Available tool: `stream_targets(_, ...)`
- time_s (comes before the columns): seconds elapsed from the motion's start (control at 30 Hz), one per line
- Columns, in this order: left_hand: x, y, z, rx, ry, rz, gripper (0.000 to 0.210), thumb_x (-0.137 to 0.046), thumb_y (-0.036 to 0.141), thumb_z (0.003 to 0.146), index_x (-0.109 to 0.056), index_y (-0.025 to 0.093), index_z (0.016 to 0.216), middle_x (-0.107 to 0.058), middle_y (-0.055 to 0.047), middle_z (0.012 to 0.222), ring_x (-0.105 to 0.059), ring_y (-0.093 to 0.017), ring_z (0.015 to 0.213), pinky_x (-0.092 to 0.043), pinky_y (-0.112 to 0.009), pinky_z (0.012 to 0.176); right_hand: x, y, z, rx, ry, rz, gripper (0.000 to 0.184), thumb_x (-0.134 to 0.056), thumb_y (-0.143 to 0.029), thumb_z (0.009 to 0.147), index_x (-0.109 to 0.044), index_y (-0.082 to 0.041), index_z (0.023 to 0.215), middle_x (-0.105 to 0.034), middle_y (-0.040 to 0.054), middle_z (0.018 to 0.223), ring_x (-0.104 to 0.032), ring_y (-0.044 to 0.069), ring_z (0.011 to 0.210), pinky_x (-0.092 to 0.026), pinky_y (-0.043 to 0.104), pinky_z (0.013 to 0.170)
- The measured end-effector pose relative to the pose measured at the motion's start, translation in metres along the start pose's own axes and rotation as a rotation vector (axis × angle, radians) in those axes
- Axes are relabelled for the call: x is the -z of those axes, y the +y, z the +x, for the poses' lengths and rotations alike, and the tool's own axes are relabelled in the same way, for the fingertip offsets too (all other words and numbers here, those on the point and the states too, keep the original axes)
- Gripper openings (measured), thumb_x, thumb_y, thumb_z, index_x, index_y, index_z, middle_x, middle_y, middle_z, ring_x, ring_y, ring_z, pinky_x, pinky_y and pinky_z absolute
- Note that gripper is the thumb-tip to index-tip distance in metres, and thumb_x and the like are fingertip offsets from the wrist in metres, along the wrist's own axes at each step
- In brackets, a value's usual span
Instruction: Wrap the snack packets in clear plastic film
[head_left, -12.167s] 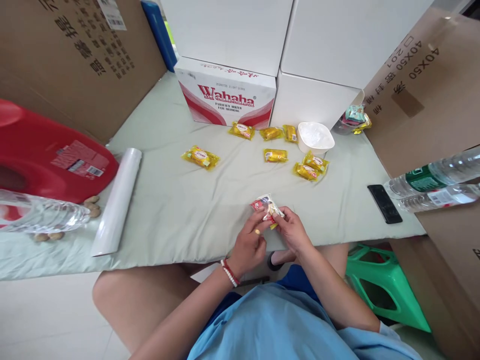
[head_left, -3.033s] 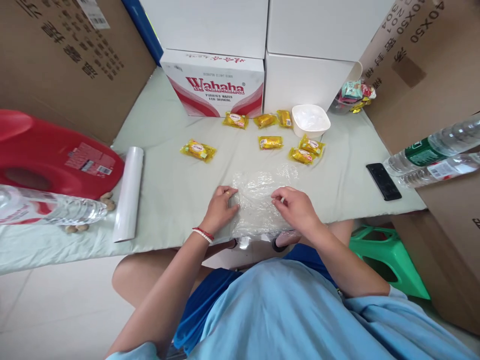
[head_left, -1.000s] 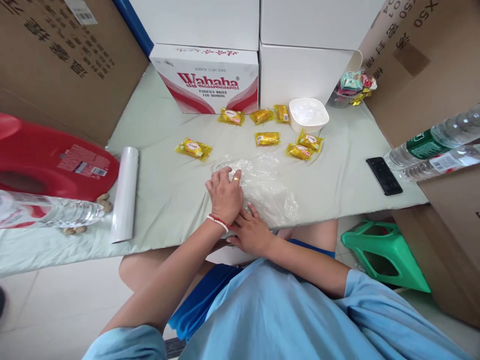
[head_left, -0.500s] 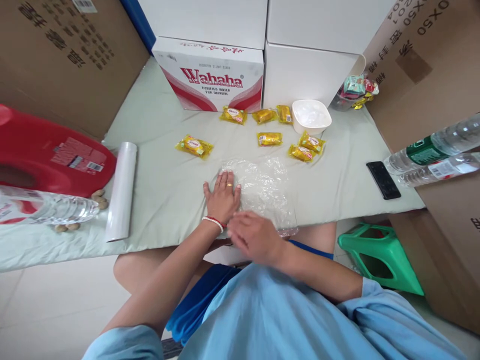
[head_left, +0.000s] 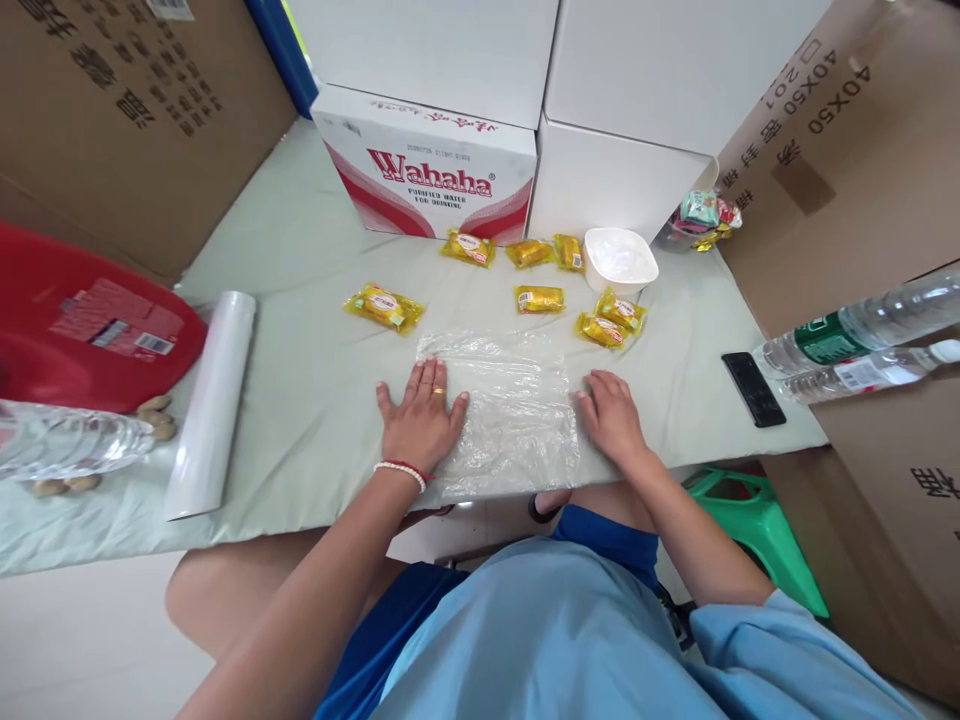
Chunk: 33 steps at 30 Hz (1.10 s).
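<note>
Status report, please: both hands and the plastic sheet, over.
Left hand flat, open, on plastic sheet. Right hand flat at its right edge. Sheet spread on table. Yellow snack packets beyond, apart.

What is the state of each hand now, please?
Left hand: open, flat on the plastic film.
Right hand: open, flat at the film's right edge, holding nothing.

This looks like a storeroom or packing corner, not a home kitchen. Big cardboard cartons (head_left: 127,110) with printed markings wall in the table (head_left: 315,340) at ten and two o'clock. At twelve o'clock, plain white boxes (head_left: 622,70) are stacked beside a bottled-water case (head_left: 427,170). Water bottles (head_left: 855,340) lie at three o'clock.
</note>
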<state>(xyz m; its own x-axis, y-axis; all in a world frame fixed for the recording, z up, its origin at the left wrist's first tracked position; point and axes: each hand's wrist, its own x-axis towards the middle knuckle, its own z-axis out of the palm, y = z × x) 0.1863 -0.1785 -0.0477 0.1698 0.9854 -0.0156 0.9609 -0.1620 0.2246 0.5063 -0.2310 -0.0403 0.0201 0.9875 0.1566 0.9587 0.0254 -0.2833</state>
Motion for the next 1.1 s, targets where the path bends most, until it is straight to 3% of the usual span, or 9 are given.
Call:
stream_targets(0.1,0.001,0.001,0.001,-0.006,-0.001,-0.005,0.071,-0.02,0.052,0.108,-0.026,0.015,0.169,-0.027,-0.015,0.175,-0.025,-0.031,0.163,-0.002,-0.073,0.129,0.016,0.007,0.036,0.006,0.044,0.016,0.047,-0.037,-0.042,0.11,-0.073,-0.015,0.125,-0.075,0.0171,0.12,-0.064,0.033,0.115,-0.051,0.048,0.106)
stream_targets(0.17,0.002,0.002,0.001,-0.01,0.006,-0.005,0.07,-0.021,0.051,0.108,-0.026,0.017,0.169,-0.028,-0.015,0.174,-0.026,-0.032,0.163,-0.004,-0.074,0.129,0.021,0.003,0.073,0.033,0.02,-0.009,0.044,-0.036,-0.035,0.109,-0.074,-0.017,0.123,-0.075,0.016,0.115,-0.064,0.033,0.111,-0.051,0.047,0.103)
stream_targets(0.27,0.002,0.002,0.001,-0.013,0.006,0.009,0.07,-0.022,0.052,0.108,-0.027,0.018,0.169,-0.028,-0.016,0.174,-0.027,-0.032,0.163,-0.007,-0.074,0.129,0.018,-0.009,0.137,0.106,-0.032,-0.055,0.049,-0.046,-0.026,0.102,-0.062,-0.012,0.146,-0.068,0.0196,0.136,-0.056,0.036,0.129,-0.045,0.05,0.112)
stream_targets(0.37,0.002,0.002,0.0,-0.019,0.006,0.03,0.073,-0.023,0.057,0.107,-0.027,0.017,0.169,-0.028,-0.016,0.174,-0.026,-0.034,0.163,-0.009,-0.075,0.128,0.005,-0.02,0.19,0.171,-0.132,-0.085,0.074,-0.059,-0.03,0.097,-0.038,-0.009,0.164,-0.043,0.0208,0.166,-0.035,0.038,0.151,-0.031,0.053,0.125)
stream_targets(0.47,0.002,0.002,0.0,-0.019,0.006,0.044,0.076,-0.023,0.061,0.106,-0.027,0.017,0.169,-0.027,-0.016,0.175,-0.025,-0.034,0.163,-0.009,-0.075,0.128,-0.007,-0.024,0.212,0.176,-0.252,-0.126,0.077,-0.06,-0.037,0.098,-0.036,-0.008,0.165,-0.042,0.0225,0.166,-0.03,0.04,0.154,-0.022,0.057,0.126)
stream_targets(0.6,0.001,0.002,0.001,-0.014,-0.005,0.032,0.078,-0.025,0.063,0.106,-0.026,0.017,0.169,-0.026,-0.017,0.175,-0.025,-0.034,0.163,-0.008,-0.075,0.129,-0.009,-0.021,0.203,0.135,-0.186,-0.151,0.055,-0.054,-0.031,0.1,-0.055,-0.009,0.15,-0.06,0.0259,0.141,-0.046,0.041,0.135,-0.033,0.055,0.118)
stream_targets(0.7,-0.001,0.001,0.001,-0.015,-0.01,0.019,0.078,-0.027,0.063,0.106,-0.025,0.017,0.169,-0.026,-0.017,0.175,-0.025,-0.034,0.163,-0.006,-0.074,0.129,0.001,-0.026,0.189,0.094,-0.059,-0.102,0.056,-0.051,-0.031,0.101,-0.053,-0.006,0.151,-0.06,0.0264,0.135,-0.047,0.041,0.127,-0.038,0.052,0.112)
stream_targets(0.93,0.002,0.002,-0.001,-0.021,0.028,0.037,0.067,-0.022,0.05,0.109,-0.031,0.017,0.167,-0.031,-0.017,0.173,-0.03,-0.031,0.161,-0.012,-0.074,0.129,0.016,-0.077,0.138,0.535,-0.097,0.239,0.053,-0.06,-0.037,0.099,-0.058,-0.014,0.146,-0.064,0.0163,0.122,-0.052,0.033,0.117,-0.042,0.049,0.11)
stream_targets(1.1,0.003,0.004,0.0,-0.01,0.039,0.012,0.063,-0.017,0.037,0.109,-0.034,0.019,0.166,-0.034,-0.015,0.172,-0.032,-0.029,0.161,-0.012,-0.074,0.129,-0.012,-0.09,0.082,0.553,-0.183,0.259,0.054,-0.064,-0.037,0.099,-0.057,-0.017,0.149,-0.062,0.0166,0.131,-0.051,0.032,0.127,-0.041,0.051,0.115)
